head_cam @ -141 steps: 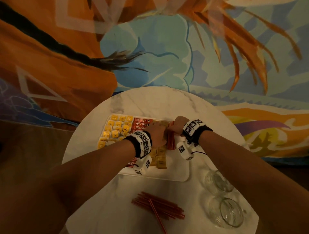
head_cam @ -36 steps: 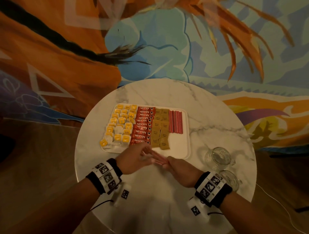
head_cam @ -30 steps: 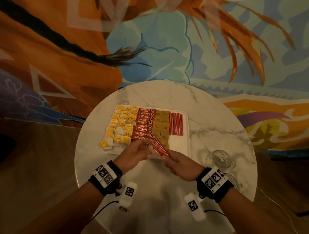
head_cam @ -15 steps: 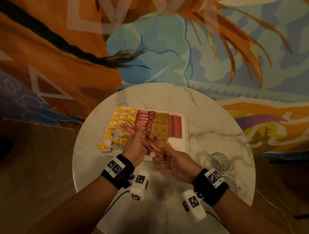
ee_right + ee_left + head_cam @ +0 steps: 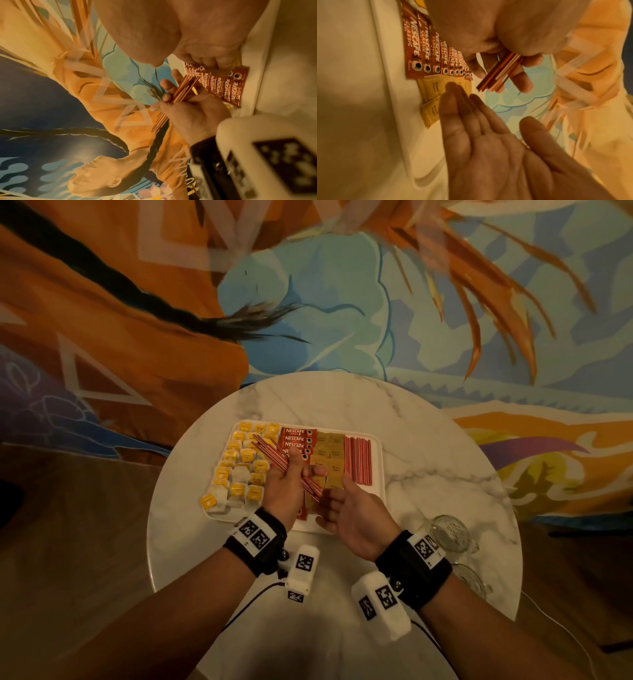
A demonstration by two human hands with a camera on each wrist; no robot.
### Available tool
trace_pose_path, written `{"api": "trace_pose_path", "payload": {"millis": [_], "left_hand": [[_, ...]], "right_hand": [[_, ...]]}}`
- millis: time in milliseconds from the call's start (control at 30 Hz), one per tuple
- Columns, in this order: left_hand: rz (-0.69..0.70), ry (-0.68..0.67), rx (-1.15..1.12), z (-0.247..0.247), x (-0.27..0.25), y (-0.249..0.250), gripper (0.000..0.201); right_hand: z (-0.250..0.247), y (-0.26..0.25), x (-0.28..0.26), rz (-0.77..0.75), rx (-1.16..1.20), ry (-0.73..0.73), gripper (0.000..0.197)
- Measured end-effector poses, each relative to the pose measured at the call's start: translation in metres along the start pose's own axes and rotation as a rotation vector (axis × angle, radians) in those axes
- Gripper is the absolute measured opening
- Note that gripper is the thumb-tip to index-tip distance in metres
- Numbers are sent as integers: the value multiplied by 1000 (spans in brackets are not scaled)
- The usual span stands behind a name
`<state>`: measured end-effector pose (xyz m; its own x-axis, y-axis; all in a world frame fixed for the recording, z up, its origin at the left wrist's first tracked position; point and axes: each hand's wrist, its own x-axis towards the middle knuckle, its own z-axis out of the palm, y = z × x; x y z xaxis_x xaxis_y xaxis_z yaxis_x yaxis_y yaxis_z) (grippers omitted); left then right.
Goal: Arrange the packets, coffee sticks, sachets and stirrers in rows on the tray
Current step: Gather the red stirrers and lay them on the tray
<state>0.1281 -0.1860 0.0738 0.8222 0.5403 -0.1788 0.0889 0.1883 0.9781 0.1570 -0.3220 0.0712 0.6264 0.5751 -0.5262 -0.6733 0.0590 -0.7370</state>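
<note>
My left hand (image 5: 286, 491) grips a bundle of stirrers (image 5: 274, 457) above the tray (image 5: 379, 491), over the coffee sticks (image 5: 297, 438); my right hand (image 5: 352, 517) waits open beside it. I should square the ends, then lay them beside the stirrer row (image 5: 357, 459).

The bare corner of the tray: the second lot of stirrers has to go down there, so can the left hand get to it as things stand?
Probably not directly: the right hand hovers over that bare patch of the tray, between it and the left hand gripping the stirrers.
</note>
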Motion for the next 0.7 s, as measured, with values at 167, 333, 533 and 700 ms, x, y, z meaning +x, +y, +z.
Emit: {"api": "trace_pose_path", "payload": {"millis": [167,333,533,700], "left_hand": [[9,-9,124,0,-1,-12,59],[-15,-176,64,-12,-1,-6,53],[-314,-502,31,-16,-19,-11,38],[-447,-621,64,-11,-29,-5,30]], "right_hand": [[10,-1,-3,-25,-170,-55,50],[-2,-32,-21,-196,-629,-4,22],[-8,-75,-24,-485,-916,-142,36],[-1,-88,-21,-634,-1231,-199,48]]}}
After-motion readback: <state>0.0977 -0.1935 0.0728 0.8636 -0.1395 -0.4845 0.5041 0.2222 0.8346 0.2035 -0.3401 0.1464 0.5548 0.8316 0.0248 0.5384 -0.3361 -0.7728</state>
